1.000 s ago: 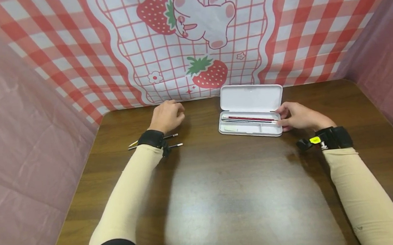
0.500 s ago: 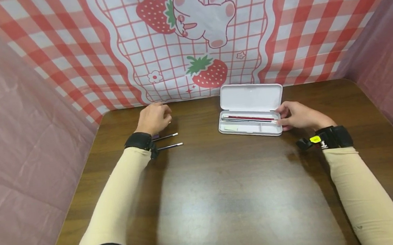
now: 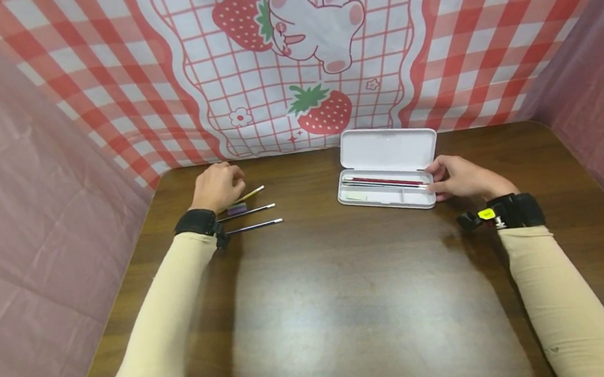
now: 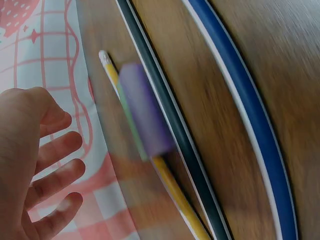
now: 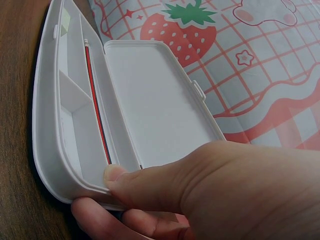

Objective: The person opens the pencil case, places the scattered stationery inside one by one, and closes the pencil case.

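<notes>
Over the left part of the table, my left hand [image 3: 218, 186] hangs with loosely bent fingers and holds nothing. Beside it lie a yellow pencil [image 4: 175, 187], a purple block with a green edge [image 4: 145, 107], a dark green pencil [image 4: 172, 110] and a blue pencil [image 4: 250, 100]. The left wrist partly covers these pencils in the head view. My right hand [image 3: 463, 177] grips the right end of a white pencil case [image 3: 386, 203], thumb over the rim and fingers beneath. Inside the opened case are a red-and-black pencil [image 5: 97, 107], another pencil and a pale green piece [image 3: 356, 196].
The case's lid [image 5: 150, 100] leans back close to the red-and-white checked cloth [image 3: 461, 40] behind the brown wooden table [image 3: 315, 282]. Pink curtains [image 3: 31, 204] flank both sides. A small divider [image 5: 75, 85] splits the case's front compartment.
My left hand has moved leftward along the back of the table, uncovering the yellow pencil and purple block. The right hand keeps its grip on the pencil case.
</notes>
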`<state>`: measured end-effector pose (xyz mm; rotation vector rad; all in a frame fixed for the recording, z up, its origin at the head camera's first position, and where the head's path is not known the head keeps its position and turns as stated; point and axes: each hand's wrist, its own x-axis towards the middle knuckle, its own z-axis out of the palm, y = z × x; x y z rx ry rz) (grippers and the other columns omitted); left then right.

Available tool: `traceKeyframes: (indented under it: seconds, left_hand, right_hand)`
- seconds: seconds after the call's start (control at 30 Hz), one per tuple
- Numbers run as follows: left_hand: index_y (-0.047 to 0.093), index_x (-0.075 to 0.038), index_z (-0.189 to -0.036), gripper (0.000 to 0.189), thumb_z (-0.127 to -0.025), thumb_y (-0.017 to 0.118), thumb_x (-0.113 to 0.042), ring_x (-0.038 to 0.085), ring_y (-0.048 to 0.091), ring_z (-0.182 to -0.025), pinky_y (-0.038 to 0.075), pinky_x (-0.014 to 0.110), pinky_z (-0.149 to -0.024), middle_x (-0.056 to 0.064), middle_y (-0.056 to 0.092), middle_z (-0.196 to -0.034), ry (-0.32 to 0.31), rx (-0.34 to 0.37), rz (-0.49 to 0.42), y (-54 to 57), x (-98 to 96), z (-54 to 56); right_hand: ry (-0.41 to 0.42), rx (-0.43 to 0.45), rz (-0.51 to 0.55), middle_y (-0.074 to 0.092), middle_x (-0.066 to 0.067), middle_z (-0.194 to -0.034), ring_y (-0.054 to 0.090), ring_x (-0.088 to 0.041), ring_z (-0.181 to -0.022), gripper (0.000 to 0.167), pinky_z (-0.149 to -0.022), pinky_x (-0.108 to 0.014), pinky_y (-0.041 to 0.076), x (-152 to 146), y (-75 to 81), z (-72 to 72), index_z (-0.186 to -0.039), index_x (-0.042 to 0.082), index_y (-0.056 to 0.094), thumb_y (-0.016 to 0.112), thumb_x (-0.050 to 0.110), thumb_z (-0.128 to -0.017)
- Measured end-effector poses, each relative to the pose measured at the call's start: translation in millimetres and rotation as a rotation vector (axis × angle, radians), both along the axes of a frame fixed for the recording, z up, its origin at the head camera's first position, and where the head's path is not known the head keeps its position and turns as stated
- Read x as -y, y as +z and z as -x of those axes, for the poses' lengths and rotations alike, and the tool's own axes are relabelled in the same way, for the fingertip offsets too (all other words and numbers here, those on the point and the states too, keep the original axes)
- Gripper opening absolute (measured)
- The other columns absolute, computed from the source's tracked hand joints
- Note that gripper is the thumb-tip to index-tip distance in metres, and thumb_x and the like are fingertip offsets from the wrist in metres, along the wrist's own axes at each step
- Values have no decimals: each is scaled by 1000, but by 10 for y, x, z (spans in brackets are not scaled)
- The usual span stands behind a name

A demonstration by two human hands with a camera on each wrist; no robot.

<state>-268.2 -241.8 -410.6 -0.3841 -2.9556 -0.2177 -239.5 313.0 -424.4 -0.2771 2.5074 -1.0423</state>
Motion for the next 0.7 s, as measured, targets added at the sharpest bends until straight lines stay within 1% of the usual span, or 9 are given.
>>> traceKeyframes:
  seconds: [0.23, 0.47, 0.53, 0.7]
  left_hand:
    - [84, -8, -116, 31, -96, 63, -20, 42, 77, -114, 64, 61, -91, 16, 81, -115, 21, -3, 10, -5, 164, -36]
    - [84, -8, -115, 30, -95, 65, -21, 42, 77, -114, 63, 63, -91, 15, 81, -115, 23, -16, -56, 24, 216, -99]
    - [83, -7, -118, 32, -95, 65, -20, 42, 77, -115, 63, 63, -92, 16, 81, -117, 18, -8, -74, 45, 221, -122]
    - [79, -6, -132, 41, -96, 64, -19, 43, 73, -123, 61, 64, -95, 19, 78, -127, 4, 54, -92, 94, 248, -187]
  right_hand:
    - [-2, 2, 6, 59, -31, -122, 68, -23, -94, 51, -75, -25, 68, -18, 5, -7, -146, -18, 46, 72, -1, -106]
    - [-6, 5, 6, 59, -30, -121, 68, -21, -93, 49, -74, -25, 67, -5, 19, -8, -145, -18, 46, 72, -1, -106]
    - [-6, 5, 12, 59, -30, -120, 67, -21, -93, 49, -74, -25, 67, -1, 19, -7, -144, -18, 46, 72, -1, -106]
    - [-2, 7, 17, 59, -29, -120, 67, -21, -94, 48, -74, -24, 67, 10, 14, 0, -144, -18, 46, 72, -2, -106]
